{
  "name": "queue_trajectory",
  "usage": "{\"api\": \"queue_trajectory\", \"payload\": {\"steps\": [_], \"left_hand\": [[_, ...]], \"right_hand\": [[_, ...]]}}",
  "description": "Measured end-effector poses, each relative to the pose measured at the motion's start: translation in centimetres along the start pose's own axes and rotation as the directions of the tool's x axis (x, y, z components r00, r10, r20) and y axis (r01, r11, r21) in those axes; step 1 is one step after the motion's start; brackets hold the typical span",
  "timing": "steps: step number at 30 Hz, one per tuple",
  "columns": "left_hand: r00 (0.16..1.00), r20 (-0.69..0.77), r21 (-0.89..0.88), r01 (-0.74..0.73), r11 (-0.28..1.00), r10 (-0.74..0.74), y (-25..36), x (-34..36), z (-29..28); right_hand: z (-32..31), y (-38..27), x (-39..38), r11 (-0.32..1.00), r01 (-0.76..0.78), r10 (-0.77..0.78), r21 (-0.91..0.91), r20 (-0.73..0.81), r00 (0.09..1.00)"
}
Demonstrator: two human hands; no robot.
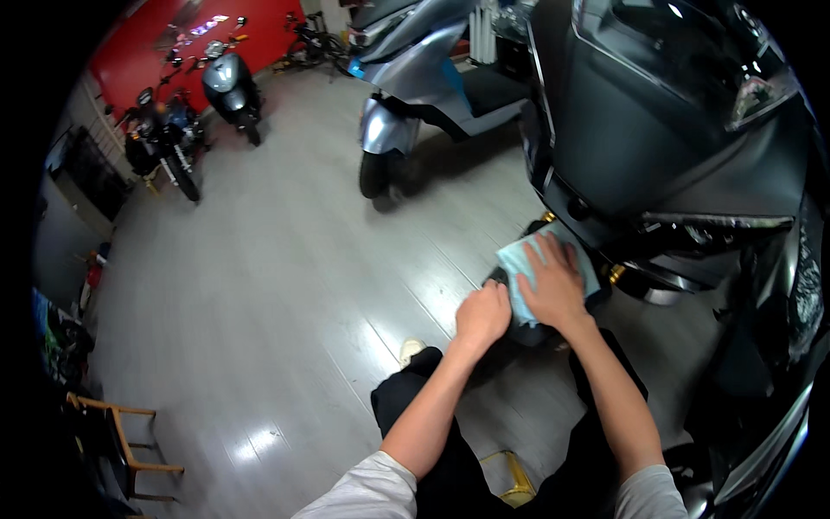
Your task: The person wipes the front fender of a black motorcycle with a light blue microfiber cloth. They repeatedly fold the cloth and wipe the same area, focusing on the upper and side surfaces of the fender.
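Note:
A light blue cloth (522, 259) lies draped over the dark front fender and wheel (529, 334) of a matte black scooter (640, 130). My right hand (553, 285) rests on top of the cloth, its fingers spread and pressing it down. Just to the left, my left hand (484, 313) is closed in a fist at the fender's side, next to the cloth's edge. Whatever its fingers grip is hidden. Gold-coloured fork parts (616, 275) show beside the cloth, under the scooter's front body.
Behind stands a silver-blue scooter (389, 130). Farther off are a grey scooter (228, 82) and a motorcycle (160, 143) near a red wall (112, 65). A wooden chair (125, 450) stands at lower left. Something yellow (519, 476) shows between my legs, above the grey plank floor (259, 259).

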State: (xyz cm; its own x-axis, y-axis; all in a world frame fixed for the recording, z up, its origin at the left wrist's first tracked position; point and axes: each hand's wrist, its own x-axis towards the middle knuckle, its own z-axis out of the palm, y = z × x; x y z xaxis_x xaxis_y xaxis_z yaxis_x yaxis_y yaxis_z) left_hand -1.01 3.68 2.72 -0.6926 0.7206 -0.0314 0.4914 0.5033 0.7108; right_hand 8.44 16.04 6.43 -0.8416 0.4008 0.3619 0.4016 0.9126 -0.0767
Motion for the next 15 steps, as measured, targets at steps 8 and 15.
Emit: {"api": "queue_trajectory", "payload": {"steps": [8, 15], "left_hand": [[0.995, 0.060, -0.044, 0.085, 0.995, -0.082, 0.7, -0.6, -1.3], [0.999, 0.018, -0.068, 0.042, 0.997, -0.041, 1.1, 0.2, 0.0]], "right_hand": [[3.9, 7.9, 3.0, 0.988, -0.150, 0.151, 0.038, -0.014, 0.988], [4.9, 13.5, 1.5, 0.912, -0.191, 0.213, 0.363, -0.021, 0.977]]}}
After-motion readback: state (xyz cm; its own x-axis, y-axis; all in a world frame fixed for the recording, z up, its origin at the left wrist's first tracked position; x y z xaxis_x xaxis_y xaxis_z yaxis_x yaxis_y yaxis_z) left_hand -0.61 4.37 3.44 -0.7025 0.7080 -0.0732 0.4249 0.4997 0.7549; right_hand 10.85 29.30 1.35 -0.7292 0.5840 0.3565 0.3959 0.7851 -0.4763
